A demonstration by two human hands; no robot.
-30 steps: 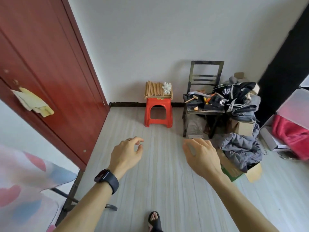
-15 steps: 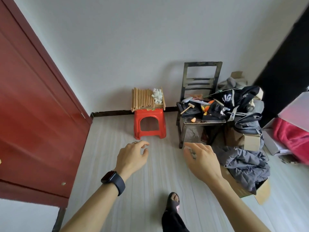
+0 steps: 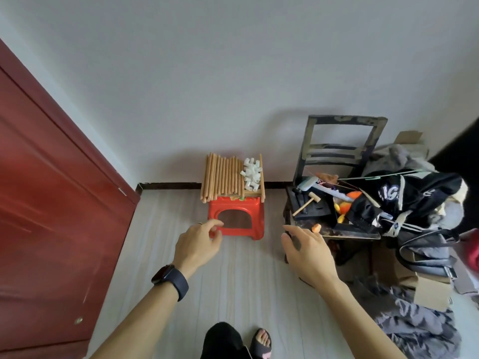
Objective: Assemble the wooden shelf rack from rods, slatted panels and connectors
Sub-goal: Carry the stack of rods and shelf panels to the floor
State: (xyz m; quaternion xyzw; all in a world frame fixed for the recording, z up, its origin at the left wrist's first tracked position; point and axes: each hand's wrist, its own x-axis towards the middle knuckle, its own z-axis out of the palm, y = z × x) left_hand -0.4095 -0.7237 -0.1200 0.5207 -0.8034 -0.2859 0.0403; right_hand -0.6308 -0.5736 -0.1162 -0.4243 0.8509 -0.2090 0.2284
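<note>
A bundle of wooden rods (image 3: 223, 177) lies on top of a red plastic stool (image 3: 255, 224) against the far wall. A heap of white plastic connectors (image 3: 251, 173) rests on the rods' right side, with slatted panels (image 3: 255, 193) just visible beneath. My left hand (image 3: 198, 243), a dark watch on its wrist, hovers empty in front of the stool with loosely curled fingers. My right hand (image 3: 308, 251) is out in front too, fingers apart, holding nothing. Neither hand touches the parts.
A dark wooden chair (image 3: 337, 151) stands right of the stool, loaded with a small wooden mallet (image 3: 307, 200), a black jacket (image 3: 404, 200) and clutter. Clothes and cardboard boxes (image 3: 430, 294) fill the right floor. A red door (image 3: 51, 216) stands at the left. My sandalled foot (image 3: 260, 340) is below.
I have walked closer to the stool; it and the chair now loom larger and nearer. Both hands stay raised and empty in front of me.
</note>
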